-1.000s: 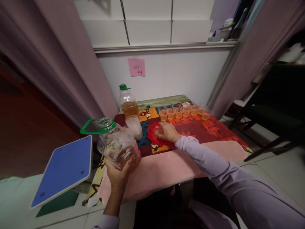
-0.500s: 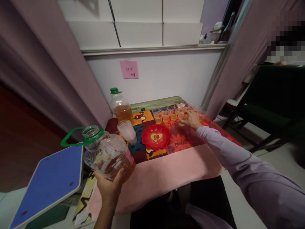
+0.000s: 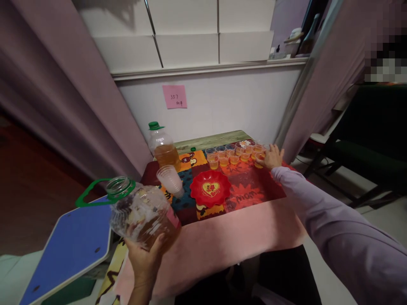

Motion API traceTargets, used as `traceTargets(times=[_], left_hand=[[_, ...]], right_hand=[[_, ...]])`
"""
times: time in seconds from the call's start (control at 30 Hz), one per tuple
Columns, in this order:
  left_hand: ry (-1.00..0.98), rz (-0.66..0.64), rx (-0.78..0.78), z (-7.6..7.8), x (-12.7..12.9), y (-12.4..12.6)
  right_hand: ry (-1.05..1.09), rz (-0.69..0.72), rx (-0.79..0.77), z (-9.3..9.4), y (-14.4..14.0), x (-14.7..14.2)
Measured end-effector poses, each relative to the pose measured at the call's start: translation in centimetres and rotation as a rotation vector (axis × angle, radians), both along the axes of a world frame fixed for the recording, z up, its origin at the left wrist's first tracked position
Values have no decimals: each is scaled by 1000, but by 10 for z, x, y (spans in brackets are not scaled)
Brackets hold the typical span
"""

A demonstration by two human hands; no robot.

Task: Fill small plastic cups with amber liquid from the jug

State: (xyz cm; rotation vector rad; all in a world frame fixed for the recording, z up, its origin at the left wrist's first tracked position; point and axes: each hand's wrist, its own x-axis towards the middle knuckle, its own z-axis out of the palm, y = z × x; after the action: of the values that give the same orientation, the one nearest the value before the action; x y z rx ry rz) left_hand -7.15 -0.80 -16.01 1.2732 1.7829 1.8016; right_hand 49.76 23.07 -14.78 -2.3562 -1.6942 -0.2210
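Observation:
My left hand (image 3: 144, 260) grips from below a large clear plastic jug (image 3: 140, 214) with a green neck ring and handle, its mouth uncapped and a little amber liquid inside, held tilted off the table's left front corner. My right hand (image 3: 271, 157) is stretched to the far right end of a row of several small clear cups (image 3: 233, 153) filled with amber liquid, its fingers on the last cups. A red heart-patterned plate (image 3: 210, 188) lies empty in the middle of the small table (image 3: 222, 228).
A second bottle with a green cap (image 3: 161, 146) and amber liquid stands at the back left. A stack of empty clear cups (image 3: 170, 180) lies beside it. A blue board (image 3: 68, 245) sits at the left. A dark chair (image 3: 365, 144) stands to the right.
My right hand left the red plate and carried a small cup to the right end of the cup row. The jug in my left hand sank slightly lower.

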Motion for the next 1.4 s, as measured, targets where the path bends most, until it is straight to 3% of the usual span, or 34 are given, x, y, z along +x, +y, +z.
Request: traceTargets(times=[0.23,0.4,0.53,0.67,0.8,0.9,1.0,1.17,1.4], left_hand=[[-56,-28,-3,-8,-1,0],[-77,-42,-22,-3,9,-4],[-89,-87,-10,3,17,-9],[-80,-77,7,0,18,-12],[-108,-110,34,-1,18,-12],[-115,-126,26,4,19,-13],[-133,-154,18,10,20,-15],[-142,-147,22,10,21,-17],[-121,-114,20,9,21,-16]], right_hand=[[-17,12,24,4,-10,-3],[60,147,213,27,-22,-34],[232,546,334,72,-39,-106],[399,924,224,119,-69,-210],[315,1165,187,145,-85,-305],[159,1170,90,150,-84,-351],[24,1126,-36,150,-81,-374],[-61,1056,-75,147,-77,-381],[95,1044,0,141,-68,-373]])
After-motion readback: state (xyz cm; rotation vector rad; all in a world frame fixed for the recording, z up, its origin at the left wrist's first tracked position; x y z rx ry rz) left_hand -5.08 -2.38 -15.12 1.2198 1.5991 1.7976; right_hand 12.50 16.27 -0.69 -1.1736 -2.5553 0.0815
